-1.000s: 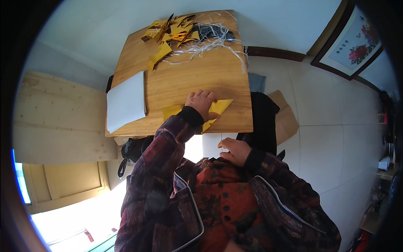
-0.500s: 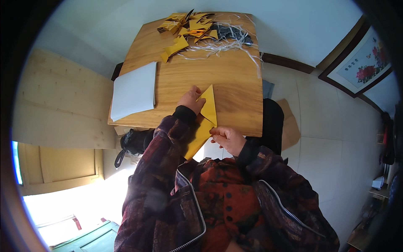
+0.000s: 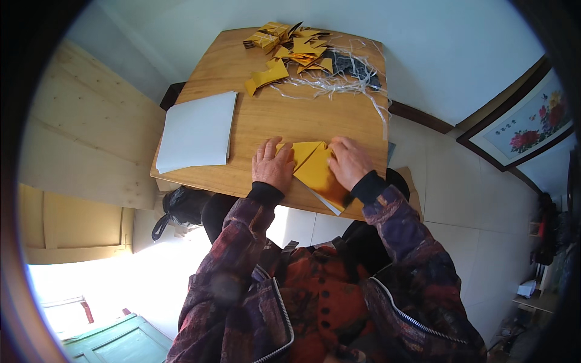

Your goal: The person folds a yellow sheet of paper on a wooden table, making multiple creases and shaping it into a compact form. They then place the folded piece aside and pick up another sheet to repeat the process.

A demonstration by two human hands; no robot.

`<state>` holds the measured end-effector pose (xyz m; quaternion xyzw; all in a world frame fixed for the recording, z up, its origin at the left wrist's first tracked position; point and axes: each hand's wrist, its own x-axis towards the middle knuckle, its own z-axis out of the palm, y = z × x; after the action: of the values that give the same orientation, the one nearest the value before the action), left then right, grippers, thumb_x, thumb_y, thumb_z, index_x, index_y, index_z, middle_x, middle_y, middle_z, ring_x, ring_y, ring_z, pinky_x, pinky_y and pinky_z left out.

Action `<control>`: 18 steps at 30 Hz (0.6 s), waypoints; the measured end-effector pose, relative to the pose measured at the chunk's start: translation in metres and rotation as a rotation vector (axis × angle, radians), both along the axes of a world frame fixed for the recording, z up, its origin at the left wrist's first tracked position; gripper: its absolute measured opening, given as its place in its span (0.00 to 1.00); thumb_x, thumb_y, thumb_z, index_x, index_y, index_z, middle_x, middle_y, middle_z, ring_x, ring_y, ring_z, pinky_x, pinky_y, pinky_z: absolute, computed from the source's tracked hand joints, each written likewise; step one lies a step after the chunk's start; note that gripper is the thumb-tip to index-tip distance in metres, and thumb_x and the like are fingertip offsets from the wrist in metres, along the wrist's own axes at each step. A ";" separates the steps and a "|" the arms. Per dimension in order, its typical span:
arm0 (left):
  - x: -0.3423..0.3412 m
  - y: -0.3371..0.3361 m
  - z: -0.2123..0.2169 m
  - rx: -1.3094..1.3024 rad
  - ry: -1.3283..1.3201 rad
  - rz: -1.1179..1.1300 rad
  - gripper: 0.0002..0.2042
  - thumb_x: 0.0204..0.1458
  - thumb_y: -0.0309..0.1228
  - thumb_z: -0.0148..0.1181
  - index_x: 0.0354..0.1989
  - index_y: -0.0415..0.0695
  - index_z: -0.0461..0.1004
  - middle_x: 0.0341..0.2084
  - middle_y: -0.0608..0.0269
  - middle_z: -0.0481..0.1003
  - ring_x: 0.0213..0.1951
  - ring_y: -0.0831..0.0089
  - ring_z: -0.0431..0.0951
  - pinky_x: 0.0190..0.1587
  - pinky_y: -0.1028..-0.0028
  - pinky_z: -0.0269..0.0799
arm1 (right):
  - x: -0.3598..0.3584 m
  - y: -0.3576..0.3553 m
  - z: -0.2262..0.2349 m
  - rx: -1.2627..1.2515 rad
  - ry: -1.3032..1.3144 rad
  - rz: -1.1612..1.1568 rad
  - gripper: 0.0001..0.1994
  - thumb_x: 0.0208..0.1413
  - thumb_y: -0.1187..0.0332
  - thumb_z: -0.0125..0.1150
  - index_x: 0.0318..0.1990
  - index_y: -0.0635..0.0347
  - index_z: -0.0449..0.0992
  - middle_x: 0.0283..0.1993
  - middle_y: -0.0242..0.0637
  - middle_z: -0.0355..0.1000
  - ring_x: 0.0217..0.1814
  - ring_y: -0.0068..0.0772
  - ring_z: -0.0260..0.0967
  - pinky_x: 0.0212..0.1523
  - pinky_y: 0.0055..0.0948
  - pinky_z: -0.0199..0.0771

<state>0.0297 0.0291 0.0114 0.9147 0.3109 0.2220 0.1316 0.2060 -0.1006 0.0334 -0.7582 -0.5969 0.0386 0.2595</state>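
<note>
A white paper stack (image 3: 196, 131) lies flat on the left of the wooden table (image 3: 254, 115). Just right of it, the left hand (image 3: 273, 167) presses flat, fingers spread, on the yellow sheet (image 3: 315, 171), a smooth, partly folded square at the table's near edge. The right hand (image 3: 349, 162) rests palm-down on the sheet's right side, fingers loosely together, gripping nothing. At the far edge sit folded yellow pieces (image 3: 287, 51) among pale string (image 3: 339, 81).

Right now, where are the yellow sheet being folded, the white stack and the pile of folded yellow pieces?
yellow sheet (image 3: 318, 172): head view, its flat middle.
white stack (image 3: 196, 130): head view, top sheet's centre.
folded pile (image 3: 290, 45): head view, middle of the heap.
</note>
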 end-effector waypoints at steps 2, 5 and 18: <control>0.000 0.003 -0.010 0.007 -0.040 -0.086 0.17 0.49 0.32 0.60 0.49 0.50 0.74 0.56 0.62 0.68 0.61 0.58 0.64 0.59 0.58 0.60 | -0.024 -0.005 -0.008 0.041 -0.105 0.080 0.25 0.51 0.61 0.64 0.54 0.65 0.69 0.61 0.46 0.64 0.64 0.48 0.59 0.64 0.43 0.58; 0.001 0.008 -0.021 -0.029 -0.100 -0.159 0.16 0.50 0.32 0.59 0.49 0.48 0.74 0.55 0.60 0.69 0.60 0.58 0.65 0.60 0.59 0.61 | -0.043 0.001 -0.020 -0.154 -0.114 0.135 0.35 0.54 0.49 0.59 0.64 0.62 0.60 0.71 0.43 0.53 0.74 0.44 0.44 0.70 0.49 0.43; -0.006 0.010 -0.023 -0.051 0.014 -0.108 0.23 0.53 0.35 0.57 0.58 0.42 0.69 0.61 0.56 0.66 0.65 0.55 0.61 0.64 0.59 0.56 | -0.029 0.010 -0.035 -0.193 -0.125 0.026 0.44 0.53 0.37 0.53 0.68 0.62 0.55 0.74 0.42 0.47 0.76 0.42 0.40 0.72 0.48 0.38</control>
<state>0.0238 0.0388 -0.0121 0.9280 0.2675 0.2002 0.1646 0.1773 -0.0907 -0.0020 -0.7728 -0.6151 0.0516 0.1471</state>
